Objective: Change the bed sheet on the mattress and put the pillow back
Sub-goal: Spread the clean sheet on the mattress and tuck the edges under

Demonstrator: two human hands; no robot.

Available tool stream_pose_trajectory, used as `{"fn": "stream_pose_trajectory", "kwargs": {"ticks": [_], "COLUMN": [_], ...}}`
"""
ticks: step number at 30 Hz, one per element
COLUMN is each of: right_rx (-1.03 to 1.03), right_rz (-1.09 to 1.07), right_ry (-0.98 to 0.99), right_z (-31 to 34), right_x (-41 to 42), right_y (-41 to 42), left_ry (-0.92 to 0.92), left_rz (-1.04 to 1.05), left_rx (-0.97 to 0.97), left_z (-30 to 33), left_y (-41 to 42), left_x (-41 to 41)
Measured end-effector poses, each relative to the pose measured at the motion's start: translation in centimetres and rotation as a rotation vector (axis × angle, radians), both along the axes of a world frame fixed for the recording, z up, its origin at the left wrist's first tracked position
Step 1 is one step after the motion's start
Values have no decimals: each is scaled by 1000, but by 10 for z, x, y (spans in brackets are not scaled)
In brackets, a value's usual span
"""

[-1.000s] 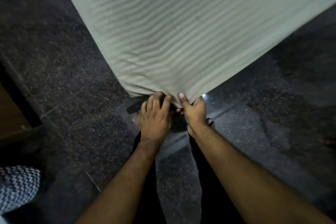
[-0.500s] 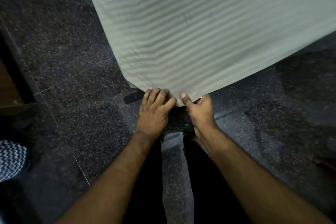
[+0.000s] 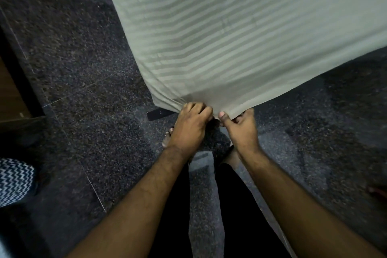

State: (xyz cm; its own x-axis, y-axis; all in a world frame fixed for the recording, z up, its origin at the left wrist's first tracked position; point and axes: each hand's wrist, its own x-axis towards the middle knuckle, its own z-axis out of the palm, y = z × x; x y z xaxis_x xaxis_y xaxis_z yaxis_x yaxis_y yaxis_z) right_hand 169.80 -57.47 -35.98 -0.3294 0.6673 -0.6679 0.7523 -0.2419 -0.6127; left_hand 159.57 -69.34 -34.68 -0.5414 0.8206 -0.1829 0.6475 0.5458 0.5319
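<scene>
A pale, faintly striped bed sheet (image 3: 240, 33) stretches away from me over a dark floor, pulled taut toward its near corner. My left hand (image 3: 188, 130) grips that corner from the left with curled fingers. Beside it, my right hand (image 3: 240, 130) pinches the same edge, its thumb lying on top of the cloth. The two hands almost touch. Neither mattress nor pillow is in sight.
Dark speckled stone floor (image 3: 79, 81) surrounds the sheet. A wooden piece with a dark frame (image 3: 12, 94) stands at the left edge. A black-and-white zigzag cloth (image 3: 14, 180) lies at lower left. My bare feet (image 3: 167, 138) and dark trousers are below the hands.
The sheet and both hands have shifted to the right in view, and the near corner is bunched more tightly. Both hands keep their hold on the edge.
</scene>
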Motion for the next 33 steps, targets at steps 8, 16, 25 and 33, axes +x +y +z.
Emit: {"fn": "stream_pose_trajectory", "kwargs": {"ticks": [8,16,25,33], "right_rx": [583,662,861,622], "right_rz": [671,1233,1236,1461], "right_ry": [202,267,166,-284], "right_z": [49,16,7,33], "right_x": [-9,-54,-56,-121], "right_y": [-2,10,-6,-15], "left_ry": [-72,61,-29,-95], "left_rz": [104,304,365,282], "left_rx": [-17,-8,-248,-493], "left_z": [-5,20,16,8], "left_y": [-21,-44,-52,-27], "left_x": [0,-13,-26,-62]}}
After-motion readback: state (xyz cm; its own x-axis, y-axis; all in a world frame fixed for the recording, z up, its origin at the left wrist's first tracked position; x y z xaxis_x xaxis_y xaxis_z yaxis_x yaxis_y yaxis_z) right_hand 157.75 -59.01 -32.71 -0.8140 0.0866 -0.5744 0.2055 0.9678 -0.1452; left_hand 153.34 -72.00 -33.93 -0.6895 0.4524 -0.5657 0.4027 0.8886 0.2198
